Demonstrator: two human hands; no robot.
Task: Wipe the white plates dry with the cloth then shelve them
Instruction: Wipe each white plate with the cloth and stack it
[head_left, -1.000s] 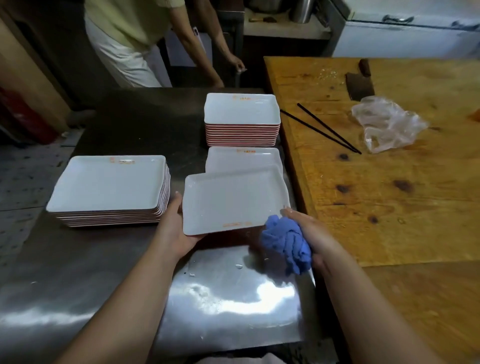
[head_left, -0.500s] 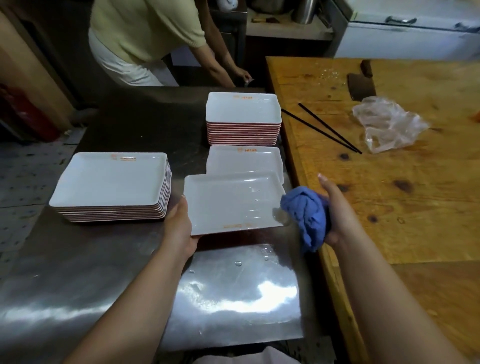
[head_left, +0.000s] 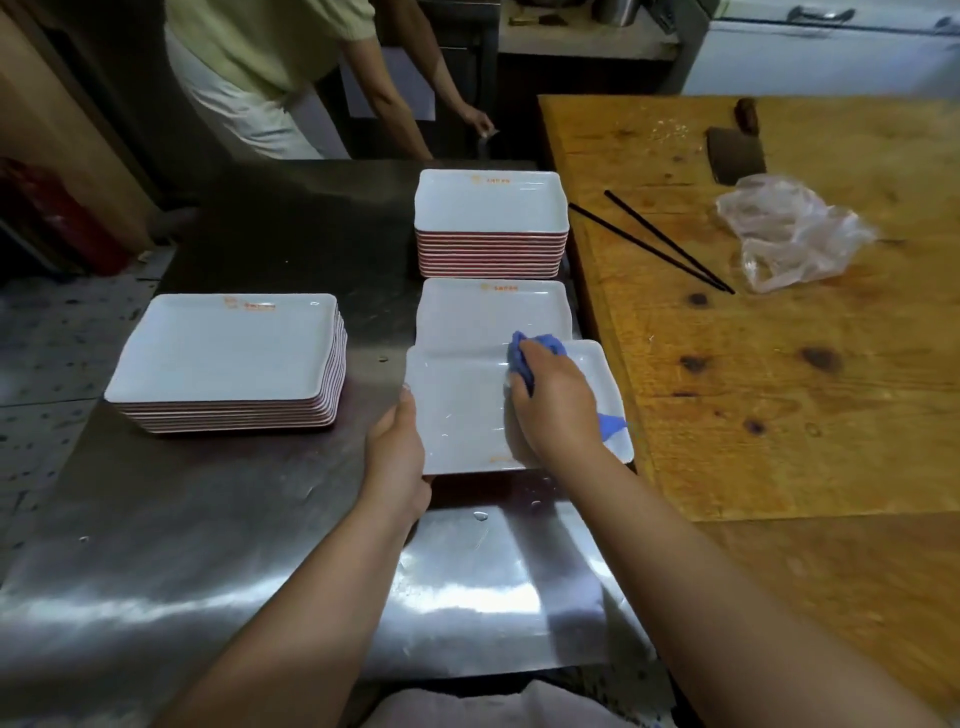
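Where it hung beside, cloth (head_left: 535, 347) now presses plate (head_left: 462, 405).

The right hand (head_left: 558, 410) moved the cloth (head_left: 524, 353) onto the plate (head_left: 462, 410).

Two plate stacks (head_left: 228, 358) (head_left: 491, 223), two single plates (head_left: 462, 410) (head_left: 493, 312), one cloth (head_left: 524, 351), two chopsticks (head_left: 670, 241) (head_left: 639, 244).

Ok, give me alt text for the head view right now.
The right hand presses a blue cloth onto a white plate that the left hand holds by its edge over a steel table. Two stacks of white plates stand beyond; chopsticks lie on the wooden table.
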